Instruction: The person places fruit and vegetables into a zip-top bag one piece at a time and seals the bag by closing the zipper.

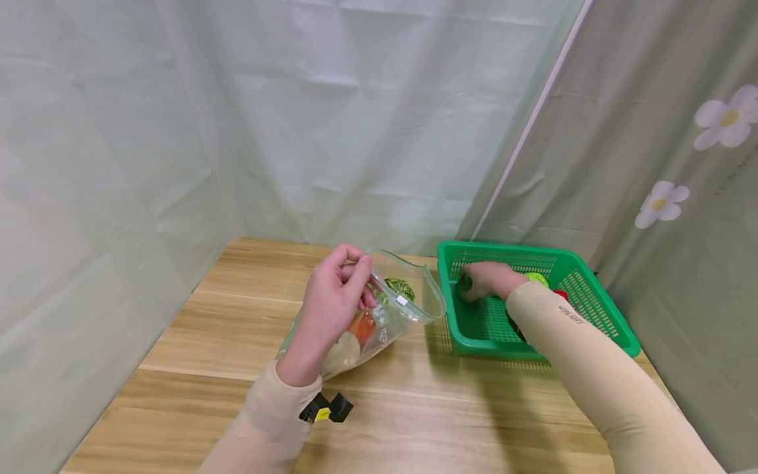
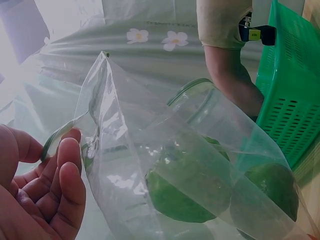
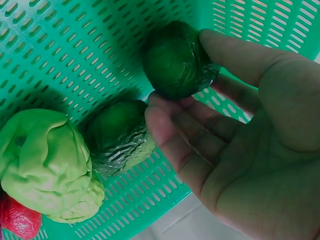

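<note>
My left hand (image 1: 334, 296) pinches the rim of a clear zip bag (image 1: 429, 289) between thumb and fingers, and the bag's mouth gapes toward the basket. Through the plastic show a mottled green round vegetable (image 1: 400, 288), an orange piece (image 1: 363, 327) and a pale rounded one (image 1: 343, 352). In the left wrist view, two green shapes, one a green vegetable (image 2: 272, 190), show through the bag. My right hand (image 3: 260, 120) reaches into the green basket (image 1: 491, 345) and holds a dark green round vegetable (image 3: 175, 62) between thumb and fingertips, at the basket's left end.
Beside the right fingers lies another dark green vegetable (image 3: 120, 137) with wrinkled, shiny skin. Light green leafy heads (image 3: 45, 160) and a red vegetable (image 3: 20, 217) sit farther along the basket. The wooden table (image 1: 195, 368) meets pale curtains (image 1: 331, 131) at the back.
</note>
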`<state>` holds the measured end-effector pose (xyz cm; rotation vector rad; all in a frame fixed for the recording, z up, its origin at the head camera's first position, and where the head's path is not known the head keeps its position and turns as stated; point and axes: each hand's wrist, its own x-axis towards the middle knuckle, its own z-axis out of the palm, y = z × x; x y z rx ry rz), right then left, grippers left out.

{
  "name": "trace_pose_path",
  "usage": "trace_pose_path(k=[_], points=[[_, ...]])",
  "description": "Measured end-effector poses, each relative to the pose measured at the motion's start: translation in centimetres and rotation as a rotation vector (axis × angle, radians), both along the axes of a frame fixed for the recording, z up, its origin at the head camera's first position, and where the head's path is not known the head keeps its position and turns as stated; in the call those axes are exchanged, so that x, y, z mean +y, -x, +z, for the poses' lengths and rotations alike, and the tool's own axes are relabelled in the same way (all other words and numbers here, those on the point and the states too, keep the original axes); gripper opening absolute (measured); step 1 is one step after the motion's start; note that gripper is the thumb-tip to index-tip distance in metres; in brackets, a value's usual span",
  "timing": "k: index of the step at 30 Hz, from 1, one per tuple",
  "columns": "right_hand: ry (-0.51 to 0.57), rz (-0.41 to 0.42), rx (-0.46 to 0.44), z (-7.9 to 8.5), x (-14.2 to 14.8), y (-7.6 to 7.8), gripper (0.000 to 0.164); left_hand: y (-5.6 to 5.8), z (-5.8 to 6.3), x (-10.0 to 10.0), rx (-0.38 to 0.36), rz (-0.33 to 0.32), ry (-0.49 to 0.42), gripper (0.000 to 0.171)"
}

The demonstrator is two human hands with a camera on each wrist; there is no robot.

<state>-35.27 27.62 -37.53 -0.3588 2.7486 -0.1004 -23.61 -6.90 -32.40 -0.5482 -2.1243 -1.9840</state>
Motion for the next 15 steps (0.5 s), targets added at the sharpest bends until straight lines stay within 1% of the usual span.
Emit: trace_pose_path(k=[3, 4, 5, 6, 9, 12, 13, 15], points=[[-0.001, -0.002, -0.01, 0.6, -0.3, -0.6, 0.056, 0.0, 0.0, 0.0, 0.004, -0.003, 0.004, 0.012], [0.0, -0.014, -0.028, 1.3, -0.7, -1.1, 0.057, 0.0, 0.0, 0.0, 0.005, -0.004, 0.006, 0.012], [-0.005, -0.014, -0.032, 1.5, -0.8, -1.2, 0.058, 0.1, 0.0, 0.1, 0.006, -0.005, 0.006, 0.012], [-0.004, 0.006, -0.018, 1.3, -0.4, -1.0, 0.057, 0.1, 0.0, 0.1, 0.008, -0.006, 0.006, 0.012], [-0.015, 0.015, -0.015, 2.0, -0.3, -1.4, 0.058, 0.1, -0.1, 0.2, 0.008, -0.008, 0.005, 0.012], [-0.002, 0.011, -0.002, 2.9, -0.3, -2.0, 0.062, 0.1, 0.0, 0.3, 0.008, -0.008, 0.004, 0.012], [0.001, -0.008, -0.011, 3.7, -0.6, -2.6, 0.065, 0.2, 0.0, 0.3, 0.007, -0.009, 0.004, 0.012], [0.025, -0.005, 0.005, 4.4, -0.7, -3.2, 0.068, 0.2, 0.0, 0.4, 0.007, -0.009, 0.006, 0.012]])
